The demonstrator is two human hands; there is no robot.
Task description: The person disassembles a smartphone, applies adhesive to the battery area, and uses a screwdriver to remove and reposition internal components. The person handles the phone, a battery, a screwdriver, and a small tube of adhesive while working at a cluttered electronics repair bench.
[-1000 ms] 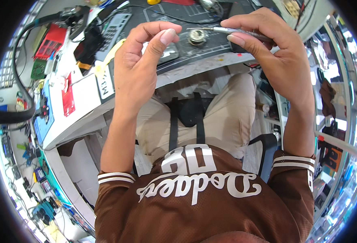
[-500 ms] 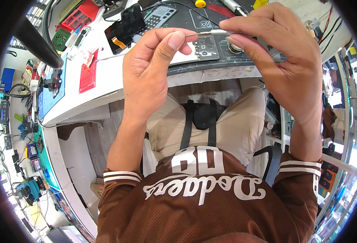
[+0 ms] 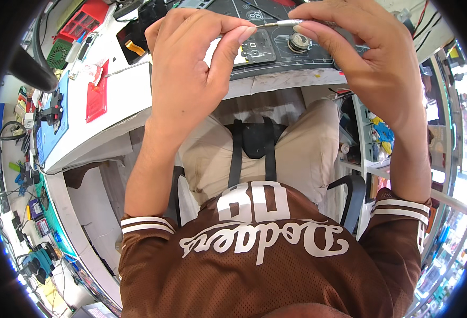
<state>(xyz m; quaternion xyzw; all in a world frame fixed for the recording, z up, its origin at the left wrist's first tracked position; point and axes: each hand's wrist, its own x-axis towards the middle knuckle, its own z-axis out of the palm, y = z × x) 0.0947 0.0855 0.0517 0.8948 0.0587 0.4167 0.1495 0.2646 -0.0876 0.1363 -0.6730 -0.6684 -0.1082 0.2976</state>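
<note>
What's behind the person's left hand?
The left hand partly covers a dark flat device; its right part shows. Just leftward, a black panel with an orange ribbon shows. Whatever lies directly behind the hand is hidden.

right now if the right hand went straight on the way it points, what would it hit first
Most likely the left hand, whose fingers seem to pinch the tip of the slim metal tool in the right hand; depth is unclear.

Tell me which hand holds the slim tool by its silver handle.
The right hand: it grips the slim tool by its silver handle, while the left hand is at its thin tip.
</note>
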